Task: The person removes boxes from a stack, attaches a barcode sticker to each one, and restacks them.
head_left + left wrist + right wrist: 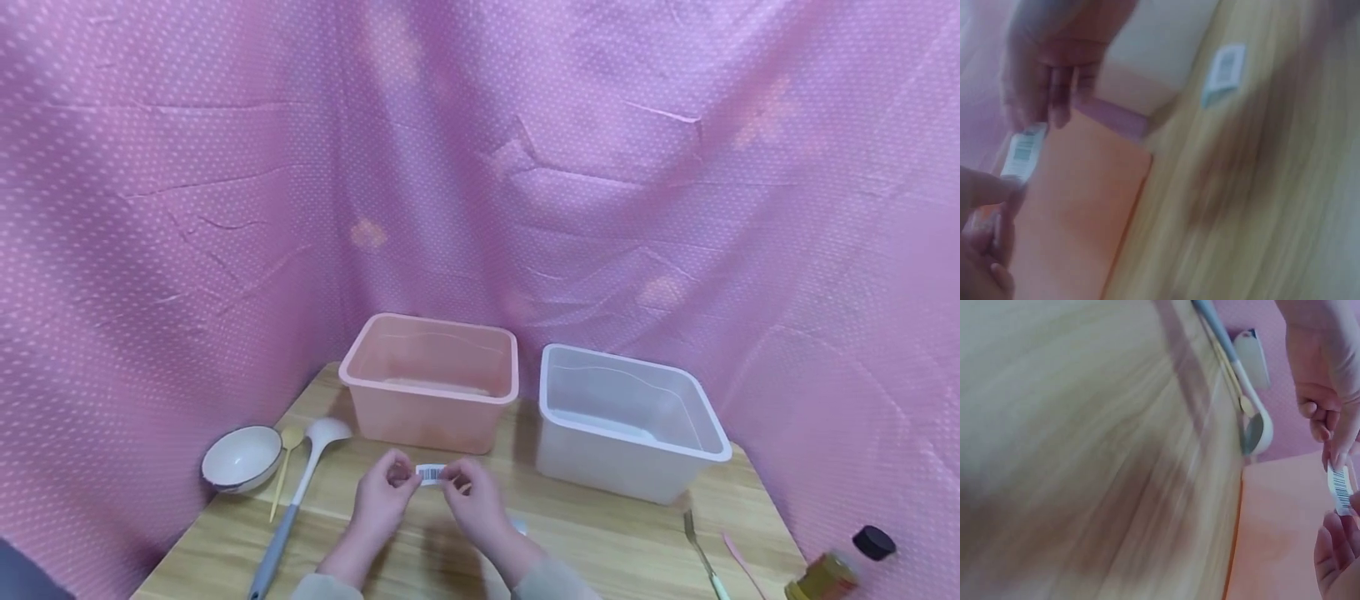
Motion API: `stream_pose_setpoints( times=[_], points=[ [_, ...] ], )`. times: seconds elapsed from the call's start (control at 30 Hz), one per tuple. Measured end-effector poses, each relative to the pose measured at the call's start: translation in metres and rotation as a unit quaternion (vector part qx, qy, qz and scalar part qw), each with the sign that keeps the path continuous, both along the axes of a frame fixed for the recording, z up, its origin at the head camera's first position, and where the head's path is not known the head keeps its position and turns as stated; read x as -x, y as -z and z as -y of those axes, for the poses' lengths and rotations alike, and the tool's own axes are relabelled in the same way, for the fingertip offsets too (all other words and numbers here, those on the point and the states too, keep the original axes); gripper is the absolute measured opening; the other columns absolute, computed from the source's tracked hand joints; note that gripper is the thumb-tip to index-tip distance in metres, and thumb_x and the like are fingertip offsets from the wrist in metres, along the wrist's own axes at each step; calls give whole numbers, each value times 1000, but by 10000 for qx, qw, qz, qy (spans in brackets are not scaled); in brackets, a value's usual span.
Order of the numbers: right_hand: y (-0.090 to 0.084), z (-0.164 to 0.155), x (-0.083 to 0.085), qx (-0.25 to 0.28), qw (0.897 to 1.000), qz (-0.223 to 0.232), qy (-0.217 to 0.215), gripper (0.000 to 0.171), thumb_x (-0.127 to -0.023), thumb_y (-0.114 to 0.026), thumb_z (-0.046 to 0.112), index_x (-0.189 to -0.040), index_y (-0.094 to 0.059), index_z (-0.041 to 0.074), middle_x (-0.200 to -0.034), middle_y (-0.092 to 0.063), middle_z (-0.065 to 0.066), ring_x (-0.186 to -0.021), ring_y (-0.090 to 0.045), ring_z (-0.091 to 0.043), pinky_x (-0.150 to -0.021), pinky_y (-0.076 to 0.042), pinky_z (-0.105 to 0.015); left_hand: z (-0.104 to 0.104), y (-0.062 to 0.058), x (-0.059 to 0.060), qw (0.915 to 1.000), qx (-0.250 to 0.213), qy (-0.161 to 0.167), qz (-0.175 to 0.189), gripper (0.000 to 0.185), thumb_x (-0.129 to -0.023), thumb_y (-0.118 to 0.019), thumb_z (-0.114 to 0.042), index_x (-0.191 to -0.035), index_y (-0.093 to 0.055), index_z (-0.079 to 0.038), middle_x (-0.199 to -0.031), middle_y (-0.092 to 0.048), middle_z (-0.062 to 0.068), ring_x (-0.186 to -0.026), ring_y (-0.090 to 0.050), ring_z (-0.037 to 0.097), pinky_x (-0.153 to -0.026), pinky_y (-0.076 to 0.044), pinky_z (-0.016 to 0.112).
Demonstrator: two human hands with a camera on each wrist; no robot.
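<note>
A small white barcode label [430, 475] is held up in front of the pink bin, stretched between both hands. My left hand [380, 493] pinches its left end between thumb and fingertips. At the opposite end, my right hand [474, 498] pinches it the same way. Black bars face up toward the head view, and the label [1339, 487] also shows in the right wrist view. On the table below lies a small whitish item with a label-like face [1225, 69], blurred in the left wrist view; its kind is unclear.
Behind the hands stand a pink bin [427, 421] and a white bin [615, 471]. Left lie a bowl [242, 458], a yellow spoon [282, 479] and a ladle [303, 482]. Right are a fork [701, 550], a pink utensil [742, 564] and a black-capped bottle [828, 575].
</note>
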State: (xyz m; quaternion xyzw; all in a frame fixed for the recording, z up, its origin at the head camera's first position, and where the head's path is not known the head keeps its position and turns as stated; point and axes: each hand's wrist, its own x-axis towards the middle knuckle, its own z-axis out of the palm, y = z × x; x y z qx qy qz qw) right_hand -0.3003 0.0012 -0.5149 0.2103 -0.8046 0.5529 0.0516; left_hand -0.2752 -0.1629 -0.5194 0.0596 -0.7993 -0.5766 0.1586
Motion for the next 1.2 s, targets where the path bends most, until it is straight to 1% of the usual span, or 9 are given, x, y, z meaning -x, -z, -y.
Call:
stream_pose_setpoints(
  times=[0.07,0.17,0.23,0.33,0.47,0.63,0.77,0.97,1.2],
  points=[
    [0,2,3,-191,9996,-171,-118,13,-85,-69,-1,-96,-71,5,-93,-64,-1,-81,-58,-11,-67,-51,-25,2,3,4,9998,182,-44,-41,15,-83,-73,1,-89,-66,-11,-82,-64,0,-75,-57,17,-61,-50,27],
    [0,5,10,-445,9983,-148,-342,22,-86,-69,2,-108,-71,2,-101,-63,-4,-87,-60,-15,-68,-52,-24,7,8,10,9983,583,-13,-86,15,-84,-72,1,-89,-72,-14,-82,-60,-2,-76,-53,16,-61,-47,26],
    [-1,7,15,-609,9969,-85,-493,31,-86,-68,2,-117,-68,0,-107,-61,-7,-93,-60,-20,-68,-52,-24,10,11,15,9956,928,31,-146,17,-85,-71,0,-95,-74,-14,-85,-60,-3,-78,-53,16,-64,-47,28],
    [-1,12,22,-782,9947,-62,-660,43,-85,-69,2,-127,-62,-3,-116,-58,-13,-99,-61,-28,-71,-53,-25,14,15,24,9891,1418,65,-400,22,-85,-70,-1,-105,-75,-11,-94,-64,-1,-83,-56,16,-74,-47,37],
    [0,20,32,-954,9926,-126,-736,56,-83,-70,1,-136,-53,-5,-121,-54,-19,-102,-61,-33,-78,-54,-33,15,16,38,9824,1790,49,-533,30,-87,-70,-7,-117,-71,-6,-110,-65,6,-90,-59,20,-82,-46,48],
    [1,30,46,-976,9919,-228,-779,63,-81,-70,-3,-139,-47,-9,-123,-51,-23,-105,-60,-37,-87,-54,-41,15,14,54,9819,1810,81,-550,39,-87,-68,-6,-126,-65,0,-120,-61,16,-104,-59,34,-90,-45,55],
    [0,36,57,-995,9924,-156,-706,66,-80,-70,-3,-140,-45,-11,-123,-50,-23,-105,-60,-38,-87,-54,-40,13,11,63,9825,1784,65,-538,43,-86,-69,-5,-129,-62,3,-124,-59,20,-113,-56,41,-97,-40,60],
    [-2,42,64,-1118,9922,11,-549,67,-79,-70,-3,-141,-44,-10,-122,-50,-20,-102,-62,-33,-83,-55,-34,10,7,70,9850,1698,0,-297,46,-88,-68,-9,-131,-59,3,-126,-58,19,-114,-55,41,-96,-38,61],
    [-5,46,65,-1092,9928,123,-479,69,-77,-71,-5,-140,-44,-12,-121,-50,-21,-99,-62,-33,-83,-55,-35,10,11,76,9887,1498,-22,-30,47,-88,-67,-9,-133,-58,2,-127,-57,19,-111,-55,40,-95,-41,59]
  ],
)
